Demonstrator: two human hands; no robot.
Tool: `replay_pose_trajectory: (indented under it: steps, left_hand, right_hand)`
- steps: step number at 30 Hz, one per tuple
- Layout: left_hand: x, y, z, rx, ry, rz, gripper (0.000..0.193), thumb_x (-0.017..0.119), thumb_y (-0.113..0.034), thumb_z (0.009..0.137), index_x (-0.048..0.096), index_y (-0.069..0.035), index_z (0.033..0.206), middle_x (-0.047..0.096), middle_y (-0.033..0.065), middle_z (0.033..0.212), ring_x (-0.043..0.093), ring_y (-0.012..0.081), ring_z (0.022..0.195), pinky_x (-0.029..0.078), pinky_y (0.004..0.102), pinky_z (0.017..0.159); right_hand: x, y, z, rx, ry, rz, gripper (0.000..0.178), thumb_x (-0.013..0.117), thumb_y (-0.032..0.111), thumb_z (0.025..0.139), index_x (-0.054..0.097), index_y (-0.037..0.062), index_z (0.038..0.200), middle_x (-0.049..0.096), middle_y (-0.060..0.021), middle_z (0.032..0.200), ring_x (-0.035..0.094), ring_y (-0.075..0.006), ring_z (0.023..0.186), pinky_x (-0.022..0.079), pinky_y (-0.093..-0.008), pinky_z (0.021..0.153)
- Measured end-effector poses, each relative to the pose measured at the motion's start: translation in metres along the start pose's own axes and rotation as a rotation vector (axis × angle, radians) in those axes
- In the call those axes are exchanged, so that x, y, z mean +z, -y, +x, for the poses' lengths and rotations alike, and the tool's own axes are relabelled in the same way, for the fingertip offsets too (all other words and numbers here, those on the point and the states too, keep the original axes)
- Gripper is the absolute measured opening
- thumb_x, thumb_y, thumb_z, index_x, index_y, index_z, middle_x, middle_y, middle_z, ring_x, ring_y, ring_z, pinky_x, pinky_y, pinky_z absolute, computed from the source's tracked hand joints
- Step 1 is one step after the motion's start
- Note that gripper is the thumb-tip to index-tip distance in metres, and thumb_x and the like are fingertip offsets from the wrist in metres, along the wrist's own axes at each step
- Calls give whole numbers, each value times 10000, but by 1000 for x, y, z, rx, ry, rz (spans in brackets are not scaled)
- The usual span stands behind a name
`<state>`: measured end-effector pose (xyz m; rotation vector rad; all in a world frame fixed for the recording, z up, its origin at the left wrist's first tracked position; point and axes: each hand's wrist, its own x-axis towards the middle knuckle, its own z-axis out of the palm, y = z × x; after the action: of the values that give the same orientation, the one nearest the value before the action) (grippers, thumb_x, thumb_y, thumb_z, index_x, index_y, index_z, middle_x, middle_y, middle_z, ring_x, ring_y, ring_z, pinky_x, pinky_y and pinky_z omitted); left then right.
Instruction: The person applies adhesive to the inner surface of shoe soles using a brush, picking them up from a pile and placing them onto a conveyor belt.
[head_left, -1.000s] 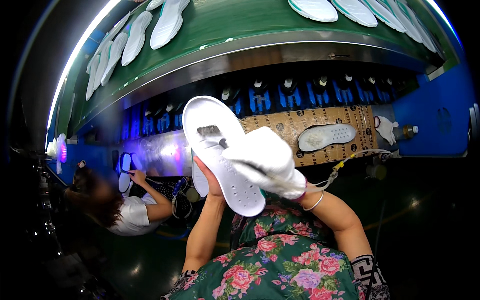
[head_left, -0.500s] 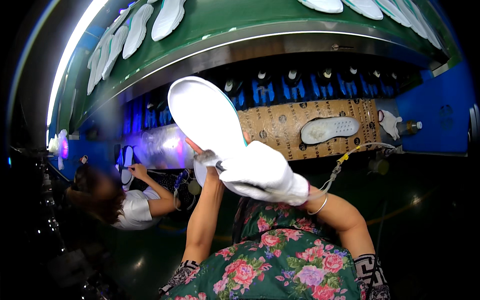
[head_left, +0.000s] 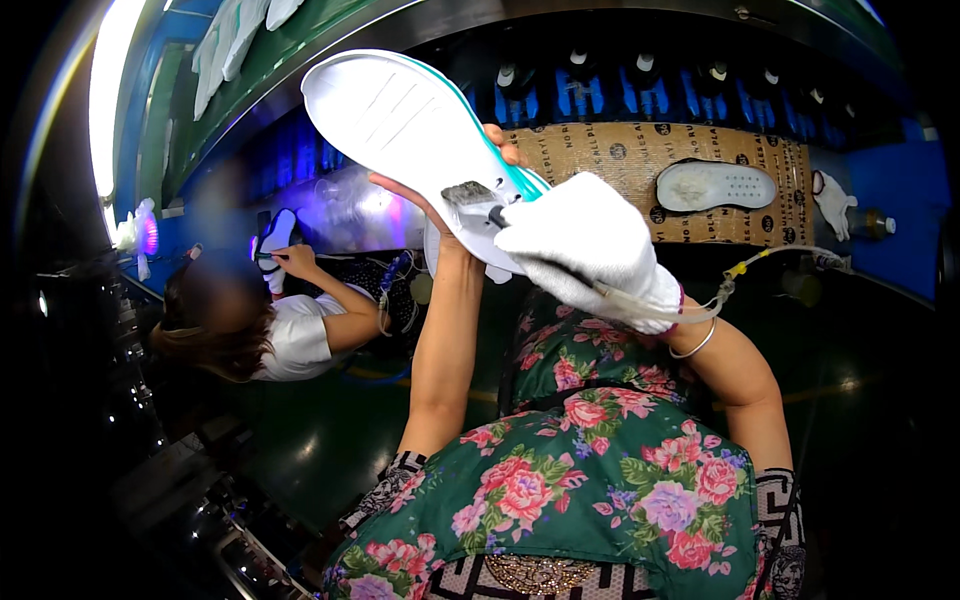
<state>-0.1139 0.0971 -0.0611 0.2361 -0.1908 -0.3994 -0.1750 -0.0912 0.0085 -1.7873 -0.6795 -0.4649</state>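
Note:
A white shoe sole (head_left: 385, 110) with a teal stripe along its edge is held up in front of me, tilted. My bare left hand (head_left: 440, 216) supports it from beneath, with fingers showing at both edges; the palm is hidden. Beside that wrist, another white sole-like piece (head_left: 432, 246) partly shows. My right hand (head_left: 595, 245), in a white glove, is closed on a brush (head_left: 467, 193) with grey bristles. The bristles lie against the sole's inner face near its lower end. A clear tube (head_left: 640, 303) runs from under the glove past my right wrist.
Another sole (head_left: 716, 186) lies on a printed cardboard sheet (head_left: 600, 215). A white glove (head_left: 832, 205) and a bottle (head_left: 878, 223) sit at its right. Blue clamp-like fixtures (head_left: 580, 95) line the back under a metal-edged shelf. A co-worker (head_left: 290, 320) sits at left, holding a sole.
The sole has turned so that its marked inner face shows, and it sits higher in view. Brush and gloved hand have shifted right and up. My view has tilted downward.

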Motion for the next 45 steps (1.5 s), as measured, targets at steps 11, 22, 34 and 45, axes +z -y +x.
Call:
replay_pose_trajectory:
  steps: [11, 22, 34, 45]
  left_hand:
    - [-2, -9, 18, -77, 59, -61, 1171, 446, -988, 651, 470, -45, 1346, 595, 230, 1082, 611, 339, 929, 522, 469, 823]
    - [-19, -39, 37, -283, 130, 101, 1254, 368, -1009, 668, 397, -44, 1469, 602, 283, 1097, 656, 394, 893, 577, 499, 728]
    - [-8, -56, 51, -605, 23, 320, 1167, 289, -979, 737, 442, -105, 1495, 631, 298, 1055, 701, 406, 790, 603, 467, 660]
    - [4, -51, 71, -647, -413, 1014, 821, 414, -754, 925, 604, -105, 1391, 648, 144, 1316, 682, 209, 1085, 601, 359, 817]
  right_hand:
    - [9, 0, -12, -7, 47, 118, 256, 807, 90, 746, 742, 137, 989, 734, -47, 967, 691, -265, 840, 537, -379, 772]
    - [23, 3, -17, -14, 166, 146, 355, 798, 65, 740, 752, 166, 1077, 741, -30, 945, 695, -209, 846, 539, -340, 764]
    - [23, 9, -4, 70, 280, 272, 304, 800, 43, 750, 766, 150, 1033, 748, -42, 956, 701, -228, 852, 546, -340, 763]
    - [22, -1, 0, 112, 264, 203, 255, 796, 96, 762, 756, 170, 1002, 743, -26, 967, 691, -239, 855, 548, -356, 774]
